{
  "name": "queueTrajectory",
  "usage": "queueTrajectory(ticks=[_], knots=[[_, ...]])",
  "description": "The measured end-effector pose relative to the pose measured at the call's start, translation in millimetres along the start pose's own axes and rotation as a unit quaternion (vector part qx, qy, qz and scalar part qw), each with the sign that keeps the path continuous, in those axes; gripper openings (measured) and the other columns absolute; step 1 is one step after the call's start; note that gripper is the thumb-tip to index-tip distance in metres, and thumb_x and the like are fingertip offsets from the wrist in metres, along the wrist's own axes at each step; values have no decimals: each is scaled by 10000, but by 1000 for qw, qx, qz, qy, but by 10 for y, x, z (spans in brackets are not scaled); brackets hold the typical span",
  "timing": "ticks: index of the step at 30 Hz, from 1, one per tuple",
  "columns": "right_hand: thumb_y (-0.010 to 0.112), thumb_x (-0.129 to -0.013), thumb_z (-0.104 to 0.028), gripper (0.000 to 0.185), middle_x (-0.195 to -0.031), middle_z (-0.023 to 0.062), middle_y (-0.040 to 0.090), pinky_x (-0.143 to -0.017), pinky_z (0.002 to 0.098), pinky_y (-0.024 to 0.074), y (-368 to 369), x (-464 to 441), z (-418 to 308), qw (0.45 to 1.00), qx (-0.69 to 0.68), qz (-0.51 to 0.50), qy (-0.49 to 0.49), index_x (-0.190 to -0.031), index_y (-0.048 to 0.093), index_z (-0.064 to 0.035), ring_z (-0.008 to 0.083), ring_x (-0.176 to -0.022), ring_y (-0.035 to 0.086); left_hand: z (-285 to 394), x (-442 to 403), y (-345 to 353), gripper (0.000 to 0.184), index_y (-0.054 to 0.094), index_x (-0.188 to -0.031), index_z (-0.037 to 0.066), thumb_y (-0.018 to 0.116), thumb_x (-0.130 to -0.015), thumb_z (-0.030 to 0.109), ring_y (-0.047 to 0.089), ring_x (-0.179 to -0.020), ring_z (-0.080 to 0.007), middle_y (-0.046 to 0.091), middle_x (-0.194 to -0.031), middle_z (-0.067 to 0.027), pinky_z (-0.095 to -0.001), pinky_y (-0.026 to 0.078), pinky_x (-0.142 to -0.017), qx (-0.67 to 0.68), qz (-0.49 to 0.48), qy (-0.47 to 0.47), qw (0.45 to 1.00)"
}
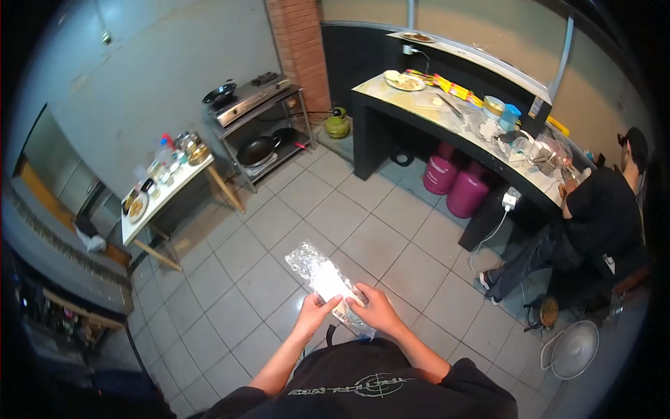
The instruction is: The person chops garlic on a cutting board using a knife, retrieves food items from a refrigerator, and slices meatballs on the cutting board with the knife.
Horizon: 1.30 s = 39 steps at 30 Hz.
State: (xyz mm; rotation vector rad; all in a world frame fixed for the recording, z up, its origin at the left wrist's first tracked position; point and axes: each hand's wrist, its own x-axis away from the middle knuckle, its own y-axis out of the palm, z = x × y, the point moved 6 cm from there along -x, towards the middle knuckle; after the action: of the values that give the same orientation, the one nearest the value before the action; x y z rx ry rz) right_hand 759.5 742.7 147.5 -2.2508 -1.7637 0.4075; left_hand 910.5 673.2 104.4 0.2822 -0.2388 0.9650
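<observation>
The left grip (316,312) and right grip (377,308) pinch closed on a shiny packet (324,276) between them; its far end sticks out.

Packet (326,279): clear crinkled plastic, high gloss. Shirt (349,363): matt cloth. Floor (359,234): smooth tile. Stove (252,102): shiny metal. Pillar (303,59): rough brick. Pink cylinders (467,195): glossy.

The left-hand grip (316,314) and right-hand grip (375,309) hold a shiny clear plastic packet (322,276) above the tiled floor (380,244). Ahead, a gas stove (246,108) tops a metal rack (308,119); pink gas cylinders (467,194) stand under a black-sided table (366,140), where a person (604,202) in black leans.
</observation>
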Motion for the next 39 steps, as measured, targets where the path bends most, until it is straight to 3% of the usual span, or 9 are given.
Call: queueTrajectory(ticks=[2,4,7,12,15,21,29,32,39], knots=[[680,-865,-250,306,-815,210,640,-666,400,480,-107,-297,122,999,-6,44,0,-972,583,19,332,-703,623,184,-363,22,306,616,-1150,-20,689,-907,150,622,-942,-92,683,-1037,-52,-274,496,-851,-3,-31,4,1000],[685,-878,-274,338,-743,131,597,-613,340,446,-234,-550,319,998,-18,63,23,-1030,596,14,189,-637,537,267,-746,90,312,610,-1160,-24,685,-910,147,623,-945,-93,683,-1043,-54,-274,497,-855,0,-58,7,998],[687,-879,-279,338,-719,117,582,-595,329,431,-473,-1046,521,997,-9,57,46,-1023,587,10,175,-619,504,278,-1366,195,279,631,-1133,-11,682,-912,152,626,-932,-102,689,-1037,-46,-277,491,-851,19,-77,2,997],[663,-902,-302,416,-967,213,654,-796,394,498,-957,-2001,765,998,33,7,43,-1159,518,-9,301,-917,663,551,-2454,430,270,614,-1162,-20,644,-934,122,640,-946,-113,689,-1052,-65,-285,511,-848,73,-78,-25,994],[645,-909,-312,446,-999,253,653,-789,420,502,-1299,-2646,861,999,-10,17,38,-1175,491,11,398,-913,660,872,-3175,497,273,614,-1158,-21,639,-939,141,642,-947,-116,685,-1063,-73,-284,516,-844,63,-91,-1,994],[629,-913,-258,358,-934,236,662,-775,402,504,-1753,-3801,1006,998,-7,64,11,-1152,506,-21,383,-873,664,1344,-4274,458,254,564,-1201,2,568,-981,128,649,-922,-136,673,-1068,-88,-284,532,-786,97,-103,29,989],[668,-919,-209,311,-988,58,640,-804,305,482,-2385,-5141,2113,981,-85,177,10,-1128,531,-23,157,-896,598,1462,-5978,328,273,587,-1083,31,472,-1028,273,619,-799,-159,634,-945,-76,-314,520,-785,97,-91,-18,991],[654,-924,-116,278,-1007,32,634,-817,243,470,-2708,-5498,2301,908,-349,165,163,-1156,537,-14,94,-922,588,1774,-6631,368,265,607,-1069,40,498,-1018,277,615,-795,-145,635,-929,-59,-297,511,-790,85,-124,-14,989],[647,-903,-82,313,-1088,59,648,-851,269,478,-3673,-5821,2845,847,-331,357,211,-1192,553,-9,125,-983,605,2447,-8363,961,226,611,-1034,73,505,-1011,271,603,-782,-116,624,-926,-32,-287,496,-785,-64,-205,7,977]])
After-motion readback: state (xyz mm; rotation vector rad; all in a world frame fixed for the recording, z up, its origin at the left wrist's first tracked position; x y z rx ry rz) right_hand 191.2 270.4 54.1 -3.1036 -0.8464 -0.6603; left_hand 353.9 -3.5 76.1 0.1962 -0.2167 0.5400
